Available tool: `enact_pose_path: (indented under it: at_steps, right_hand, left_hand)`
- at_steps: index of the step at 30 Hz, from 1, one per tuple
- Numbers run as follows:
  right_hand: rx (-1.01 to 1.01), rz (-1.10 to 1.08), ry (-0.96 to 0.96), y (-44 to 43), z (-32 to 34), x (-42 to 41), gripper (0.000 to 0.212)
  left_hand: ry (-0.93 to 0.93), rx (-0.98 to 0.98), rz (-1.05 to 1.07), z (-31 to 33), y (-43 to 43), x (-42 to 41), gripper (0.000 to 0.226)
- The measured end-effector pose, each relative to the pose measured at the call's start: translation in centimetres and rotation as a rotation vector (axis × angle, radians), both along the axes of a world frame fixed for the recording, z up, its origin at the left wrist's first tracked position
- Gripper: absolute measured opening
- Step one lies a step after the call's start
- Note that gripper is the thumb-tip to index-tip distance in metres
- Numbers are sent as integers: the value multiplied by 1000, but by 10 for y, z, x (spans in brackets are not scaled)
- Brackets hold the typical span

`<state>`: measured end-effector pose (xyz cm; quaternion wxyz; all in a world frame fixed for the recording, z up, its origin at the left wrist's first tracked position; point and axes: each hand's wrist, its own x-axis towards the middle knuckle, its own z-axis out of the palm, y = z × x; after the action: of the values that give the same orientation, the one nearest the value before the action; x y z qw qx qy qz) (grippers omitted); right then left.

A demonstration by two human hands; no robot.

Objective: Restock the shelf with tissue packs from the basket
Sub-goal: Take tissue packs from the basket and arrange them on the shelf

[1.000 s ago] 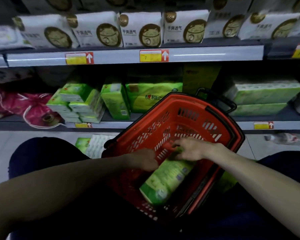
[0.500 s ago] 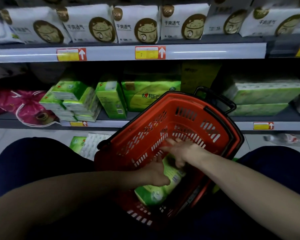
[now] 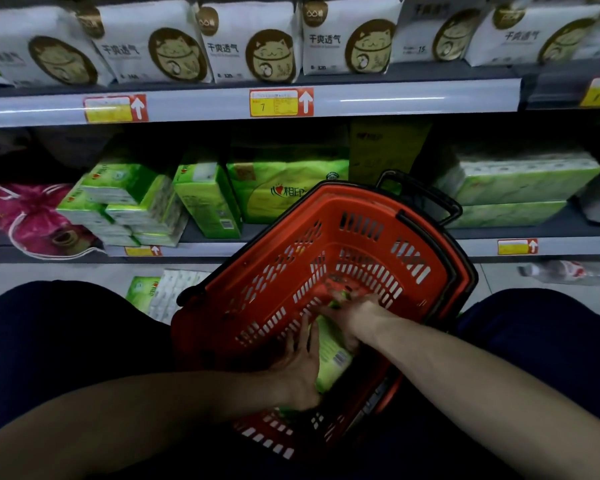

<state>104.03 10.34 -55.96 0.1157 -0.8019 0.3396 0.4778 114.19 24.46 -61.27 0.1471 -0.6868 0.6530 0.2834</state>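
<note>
On the left part of the grey metal shelf (image 3: pixel 575 245) sits a loose stack of small green tissue packs (image 3: pixel 129 209), and that is roughly where the next one looks bound. In front of it, between the person's knees, a red slotted plastic basket (image 3: pixel 326 206) tips its mouth up towards them.

Inside, the left hand (image 3: pixel 302 372) lies flat with fingers straight along the left long side of the green plastic-wrapped tissue pack (image 3: pixel 333 358), pressing against it rather than curling round. The pack lies on the basket floor with its long axis running away from the person, near end low by the left wrist, far end pointing up towards the shelf.

The right hand (image 3: pixel 347 317) is at that far end, knuckles up. Its fingers are smeared by blur, so I cannot tell whether they have closed on the wrapper.

Both hands touch the pack, left at the side and right at the end. To my eye the lift comes out lengthwise, up and leftward to the stack.
</note>
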Motion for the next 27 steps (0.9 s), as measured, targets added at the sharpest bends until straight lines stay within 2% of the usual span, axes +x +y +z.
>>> enact_pose_path:
  at_steps: [7,12,19,23,27]
  right_hand:
    - [-23,26,-84,0,-6,-6,114]
    - [-16,25,-109,0,-13,-8,106]
    - [-6,15,-168,-10,-3,-7,116]
    - [12,-57,-242,-19,6,-17,130]
    - [56,-257,-376,-39,22,-29,136]
  left_hand:
    - [64,167,152,10,-18,3,143]
    - [76,110,163,4,-15,1,143]
    - [62,109,174,12,-30,5,158]
    - [89,129,192,27,-47,11,161]
    - [217,71,242,62,-66,28,151]
